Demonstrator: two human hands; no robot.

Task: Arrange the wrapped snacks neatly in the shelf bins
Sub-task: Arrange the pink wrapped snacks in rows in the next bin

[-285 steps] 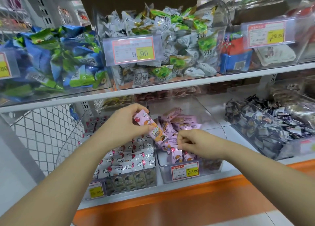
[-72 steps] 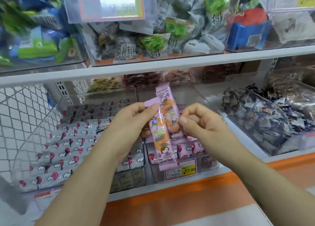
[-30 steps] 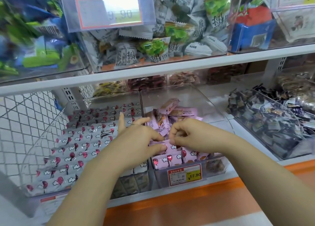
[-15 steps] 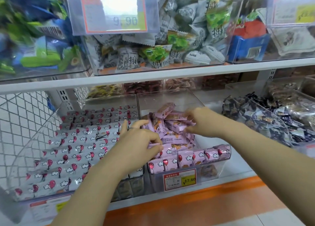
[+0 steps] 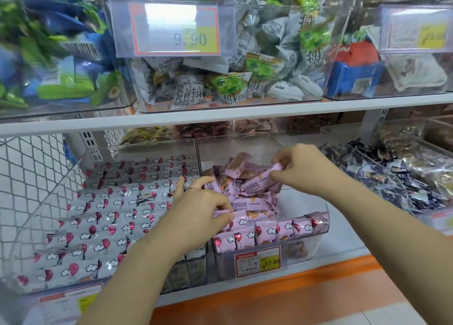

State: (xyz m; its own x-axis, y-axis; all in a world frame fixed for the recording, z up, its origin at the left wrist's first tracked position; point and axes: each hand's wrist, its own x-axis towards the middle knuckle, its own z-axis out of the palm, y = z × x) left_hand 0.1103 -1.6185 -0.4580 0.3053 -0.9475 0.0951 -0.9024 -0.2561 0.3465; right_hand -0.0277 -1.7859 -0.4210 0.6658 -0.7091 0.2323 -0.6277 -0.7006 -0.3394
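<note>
The fingers [image 5: 220,205] of my left hand [image 5: 201,211] pinch the crimped edge of a pink snack [image 5: 219,213] at the near left of the middle bin [image 5: 316,246]. The fingers [image 5: 279,158] of my right hand [image 5: 302,171] pinch one end of a pink bar [image 5: 257,182] that lies tilted on top of the pile [image 5: 247,204] further back. The white shelf [image 5: 220,117] runs across above both hands. Beside the middle bin on the left, the left bin [image 5: 46,194] holds grey snacks [image 5: 110,216] laid in tidy overlapping rows. In the middle bin the pile is loose and jumbled, while a front row [image 5: 269,231] of pink snacks stands side by side against the clear front wall. A price tag [image 5: 257,261] sits on that wall just below the row.
</note>
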